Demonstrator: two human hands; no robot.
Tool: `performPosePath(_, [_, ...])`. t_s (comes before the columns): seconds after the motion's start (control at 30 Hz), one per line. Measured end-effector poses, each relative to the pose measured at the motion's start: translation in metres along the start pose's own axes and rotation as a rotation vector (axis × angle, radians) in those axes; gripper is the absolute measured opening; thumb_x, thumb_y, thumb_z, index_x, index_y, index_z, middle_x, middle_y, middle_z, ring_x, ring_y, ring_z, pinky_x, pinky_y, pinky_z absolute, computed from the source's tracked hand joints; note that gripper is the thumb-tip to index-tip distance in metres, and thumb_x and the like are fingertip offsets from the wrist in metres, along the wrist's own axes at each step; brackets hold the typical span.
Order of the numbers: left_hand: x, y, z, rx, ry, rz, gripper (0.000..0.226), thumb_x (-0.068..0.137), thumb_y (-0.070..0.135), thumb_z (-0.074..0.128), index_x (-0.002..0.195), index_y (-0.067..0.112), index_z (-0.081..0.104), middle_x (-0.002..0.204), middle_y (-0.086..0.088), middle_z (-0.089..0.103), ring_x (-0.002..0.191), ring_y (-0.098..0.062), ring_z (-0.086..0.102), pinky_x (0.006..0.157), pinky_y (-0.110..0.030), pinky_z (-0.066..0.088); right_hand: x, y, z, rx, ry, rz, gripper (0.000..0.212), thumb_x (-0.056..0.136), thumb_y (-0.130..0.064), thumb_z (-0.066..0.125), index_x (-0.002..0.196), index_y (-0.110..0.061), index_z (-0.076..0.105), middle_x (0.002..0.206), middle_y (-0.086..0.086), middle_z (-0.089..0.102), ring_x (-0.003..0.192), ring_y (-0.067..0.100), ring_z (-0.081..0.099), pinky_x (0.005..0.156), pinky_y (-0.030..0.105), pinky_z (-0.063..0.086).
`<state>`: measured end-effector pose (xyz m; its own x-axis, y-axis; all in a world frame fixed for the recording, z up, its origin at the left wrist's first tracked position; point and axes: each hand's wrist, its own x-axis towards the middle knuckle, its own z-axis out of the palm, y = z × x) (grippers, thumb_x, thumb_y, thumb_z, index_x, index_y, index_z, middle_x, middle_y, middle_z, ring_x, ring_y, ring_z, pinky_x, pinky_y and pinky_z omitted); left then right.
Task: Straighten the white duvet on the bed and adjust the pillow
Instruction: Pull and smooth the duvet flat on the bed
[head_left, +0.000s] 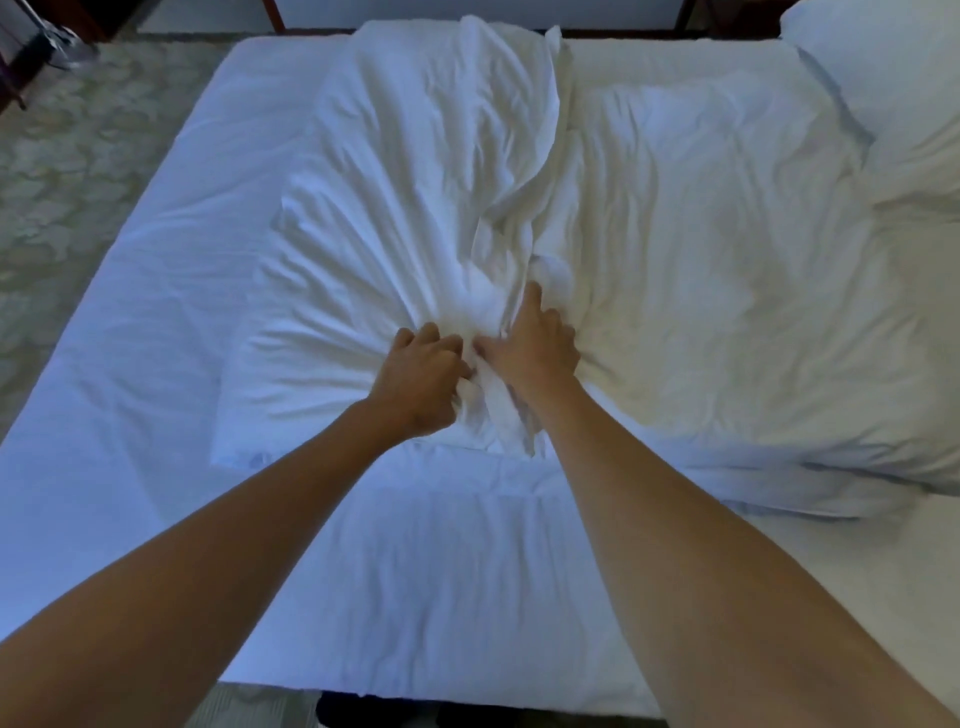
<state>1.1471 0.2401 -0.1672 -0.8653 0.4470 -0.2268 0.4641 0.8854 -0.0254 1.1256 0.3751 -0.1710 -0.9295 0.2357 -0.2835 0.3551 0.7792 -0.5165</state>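
While both arms reach over bed (130, 322), left hand (422, 381) grips bunched duvet (675, 249) fabric, fingers curled tight round gathered folds. Right hand (535, 345) just beside it, touching same bunch, forefinger stretched forward, other fingers bent onto cloth; whether it pinches, cannot tell. Duvet rumpled, heaped across middle and right of bed, creases fanning out from hands. Pillow (893, 78) at far right corner, touching duvet edge. Patterned carpet (62, 171) to left.
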Motion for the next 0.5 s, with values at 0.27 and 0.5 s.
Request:
performPosePath(0.27, [0.000, 0.046, 0.033, -0.064, -0.020, 0.181, 0.037, 0.076, 0.019, 0.062, 0.110, 0.033, 0.066, 0.110, 0.010, 0.056, 0.115, -0.020, 0.044, 0.101, -0.041, 0.023, 0.021, 0.071, 0.005, 0.505, -0.083, 0.531, 0.055, 0.065, -0.014, 0.062, 0.118, 0.001, 0.062, 0.110, 0.014, 0.065, 0.092, 0.029, 0.062, 0.061, 0.030, 0.050])
performPosePath(0.5, [-0.002, -0.010, 0.025, -0.541, 0.034, 0.235, 0.064, 0.069, 0.069, 0.044, 0.108, 0.023, 0.063, 0.113, 0.004, 0.062, 0.113, -0.020, 0.054, 0.104, -0.039, 0.027, 0.010, 0.035, 0.014, -0.090, 0.225, 0.126, 0.068, 0.092, -0.006, 0.054, 0.152, -0.017, 0.023, 0.144, 0.017, 0.040, 0.128, 0.036, 0.045, 0.101, 0.044, 0.042])
